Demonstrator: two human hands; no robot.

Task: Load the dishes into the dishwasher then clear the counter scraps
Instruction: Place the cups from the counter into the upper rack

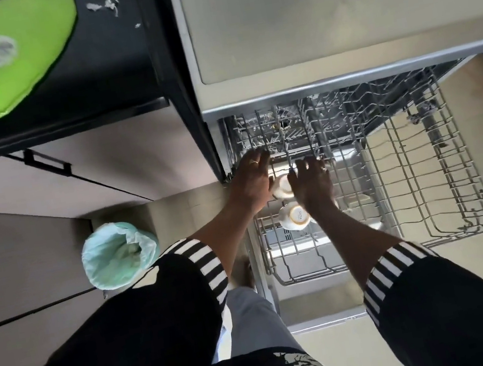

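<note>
1. Grey wire makes up the pulled-out dishwasher rack point(421, 183), which extends over the open dishwasher door point(319, 304) below it.
2. Two white ceramic cups sit upside down in the rack's left part: the nearer cup point(295, 216) shows a gold-ringed base with small lettering, and the farther cup point(283, 187) lies just beyond it, between the two hands.
3. The left hand point(251, 181) reaches into the rack with its fingers loosely curled over the wires at the rack's left edge; its inner side touches the farther cup, but whether it grips anything I cannot tell.
4. The right hand point(311, 182) hovers over the same cup with its fingers spread wide, fingertips near the wire tines, holding nothing that shows.
5. Both forearms come out of black sleeves with white-striped cuffs point(203, 263).
6. On the black tabletop point(115, 60) at the upper left lies a lime-green plastic tray point(18, 60), blurred, with pale vegetable scraps point(105, 3) scattered beside it.
7. A small bin lined with a pale green bag point(117, 256) stands on the floor by the cabinet front.
</note>
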